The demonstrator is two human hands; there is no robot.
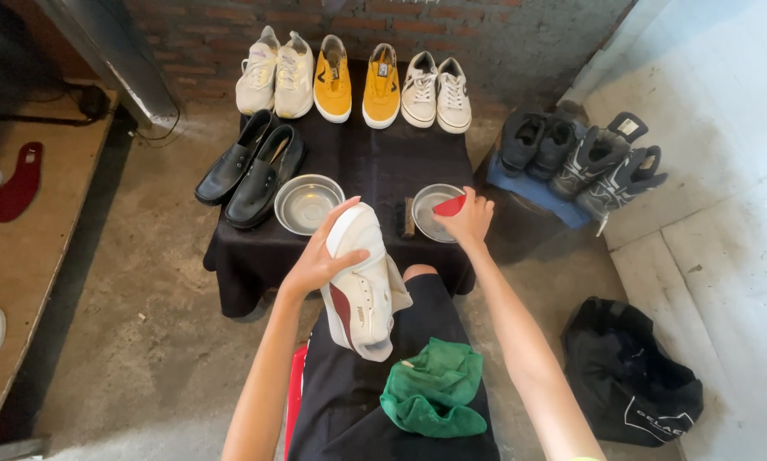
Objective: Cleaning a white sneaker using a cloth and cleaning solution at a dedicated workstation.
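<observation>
The left hand grips a white sneaker with a dark red stripe — fingers wrapped over its heel end, toe pointing down above the lap. The right hand pinches a small red item (kind unclear) at the rim of the right-hand metal bowl on the black-draped table. A green cloth lies on the lap.

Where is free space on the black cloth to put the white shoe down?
Bare cloth lies between the black loafers and the right bowl, behind the left bowl. The back row is crowded with sneakers. The front edge is narrow.
</observation>
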